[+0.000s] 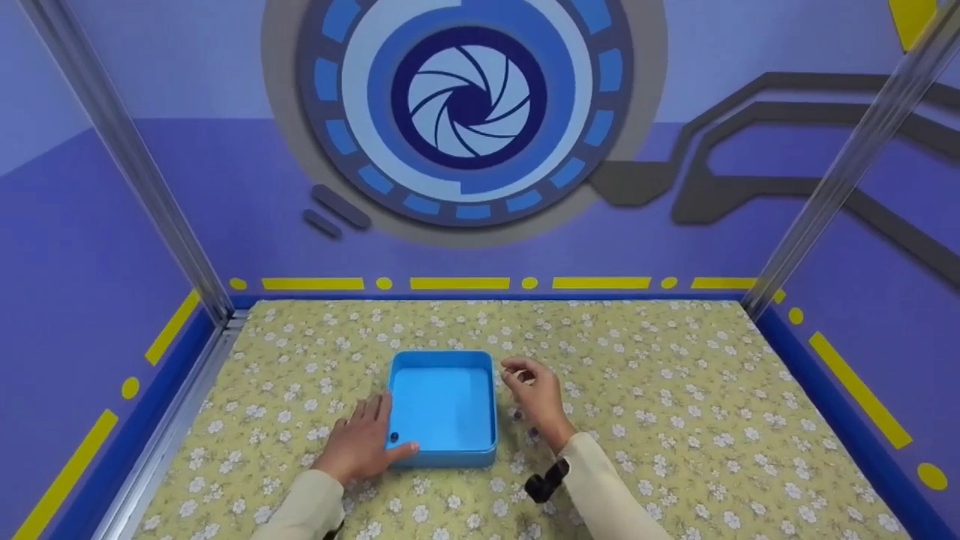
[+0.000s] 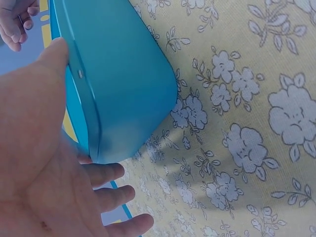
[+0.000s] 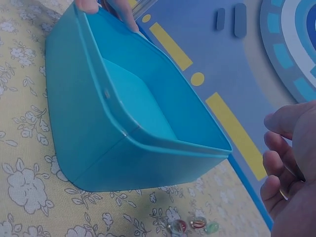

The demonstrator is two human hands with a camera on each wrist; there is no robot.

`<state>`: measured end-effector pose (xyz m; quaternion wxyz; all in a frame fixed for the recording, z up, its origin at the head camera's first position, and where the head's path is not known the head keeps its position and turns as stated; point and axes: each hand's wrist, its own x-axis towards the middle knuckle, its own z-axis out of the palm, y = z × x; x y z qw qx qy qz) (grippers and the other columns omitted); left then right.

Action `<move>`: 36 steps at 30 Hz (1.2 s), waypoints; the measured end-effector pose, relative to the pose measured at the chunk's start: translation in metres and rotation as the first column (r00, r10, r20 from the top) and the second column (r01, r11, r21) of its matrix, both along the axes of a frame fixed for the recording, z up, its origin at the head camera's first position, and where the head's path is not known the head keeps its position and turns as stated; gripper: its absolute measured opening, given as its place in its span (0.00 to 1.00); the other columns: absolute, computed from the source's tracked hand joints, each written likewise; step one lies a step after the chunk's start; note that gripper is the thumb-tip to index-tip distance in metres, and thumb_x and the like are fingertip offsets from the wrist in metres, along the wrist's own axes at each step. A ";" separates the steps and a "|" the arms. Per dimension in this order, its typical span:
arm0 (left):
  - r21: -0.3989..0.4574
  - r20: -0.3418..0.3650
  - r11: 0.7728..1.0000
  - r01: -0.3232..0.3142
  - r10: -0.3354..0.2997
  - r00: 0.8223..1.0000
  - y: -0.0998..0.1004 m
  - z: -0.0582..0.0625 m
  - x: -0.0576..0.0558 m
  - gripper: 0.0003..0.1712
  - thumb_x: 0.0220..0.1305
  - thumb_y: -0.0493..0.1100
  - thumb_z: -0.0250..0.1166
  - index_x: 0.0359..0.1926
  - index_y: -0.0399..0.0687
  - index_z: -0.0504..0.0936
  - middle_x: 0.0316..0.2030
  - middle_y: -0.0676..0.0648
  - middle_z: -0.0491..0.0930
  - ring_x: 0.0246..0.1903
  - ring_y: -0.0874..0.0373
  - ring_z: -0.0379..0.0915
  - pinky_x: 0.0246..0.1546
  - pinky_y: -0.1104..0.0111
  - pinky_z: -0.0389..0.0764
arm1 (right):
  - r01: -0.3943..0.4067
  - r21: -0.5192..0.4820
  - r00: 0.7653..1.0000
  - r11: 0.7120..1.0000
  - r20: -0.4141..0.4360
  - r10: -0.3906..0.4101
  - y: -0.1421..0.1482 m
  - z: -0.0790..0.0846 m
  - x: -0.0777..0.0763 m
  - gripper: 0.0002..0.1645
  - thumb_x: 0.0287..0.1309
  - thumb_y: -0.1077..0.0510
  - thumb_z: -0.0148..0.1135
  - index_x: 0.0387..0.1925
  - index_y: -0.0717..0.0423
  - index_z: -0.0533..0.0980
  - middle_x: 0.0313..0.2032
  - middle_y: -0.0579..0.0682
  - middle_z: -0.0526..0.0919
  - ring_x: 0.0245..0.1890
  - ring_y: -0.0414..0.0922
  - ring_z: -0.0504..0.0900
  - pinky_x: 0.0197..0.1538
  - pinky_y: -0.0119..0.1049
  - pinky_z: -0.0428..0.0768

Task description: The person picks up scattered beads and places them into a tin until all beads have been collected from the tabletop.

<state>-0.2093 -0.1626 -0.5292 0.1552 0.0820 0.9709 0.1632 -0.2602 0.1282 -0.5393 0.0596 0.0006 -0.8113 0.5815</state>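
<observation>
A square blue open-topped box [image 1: 442, 405] sits on the flowered cloth. My left hand [image 1: 360, 439] rests at its near left corner, the fingers fairly straight along the left side and the thumb over the near rim. One small dark ball [image 1: 394, 436] shows inside, in the near left corner. Just off the box's right wall, my right hand [image 1: 536, 394] is raised with loosely curled fingers; nothing shows between them. Below it on the cloth lie glass marbles, one clear with red [image 3: 177, 227], one striped [image 3: 198, 223] and one green [image 3: 211, 227].
Flowered yellow cloth [image 1: 675, 420] covers the table. A purple-blue printed wall [image 1: 225, 195] stands at the back, with side panels left and right. Metal posts [image 1: 832, 176] rise at the rear corners. A black strap piece [image 1: 547, 482] is on the right wrist.
</observation>
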 end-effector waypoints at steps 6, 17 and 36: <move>0.007 -0.005 1.000 -0.018 0.018 1.000 -0.002 -0.001 0.001 0.61 0.58 0.74 0.57 0.76 0.40 0.46 0.75 0.34 0.47 0.73 0.34 0.45 0.64 0.32 0.52 | -0.015 -0.052 1.000 0.999 0.008 0.015 0.005 0.000 -0.001 0.10 0.63 0.60 0.62 0.45 0.49 0.82 0.40 0.51 0.81 0.36 0.45 0.77 0.38 0.49 0.84; 0.011 0.012 1.000 -0.004 0.004 1.000 -0.004 -0.006 0.003 0.60 0.58 0.73 0.57 0.76 0.39 0.46 0.75 0.34 0.47 0.73 0.34 0.44 0.63 0.32 0.53 | 0.011 -0.032 1.000 0.999 -0.025 -0.012 0.027 -0.008 0.001 0.10 0.62 0.61 0.62 0.44 0.51 0.83 0.39 0.51 0.83 0.35 0.43 0.77 0.32 0.29 0.75; -0.001 0.006 1.000 -0.001 0.001 1.000 0.001 -0.002 0.002 0.61 0.57 0.74 0.57 0.76 0.40 0.45 0.75 0.34 0.47 0.73 0.35 0.45 0.64 0.32 0.53 | 0.065 -0.047 0.998 0.997 0.031 -0.063 0.057 -0.019 0.005 0.10 0.63 0.59 0.62 0.45 0.52 0.82 0.40 0.51 0.82 0.37 0.44 0.77 0.31 0.31 0.76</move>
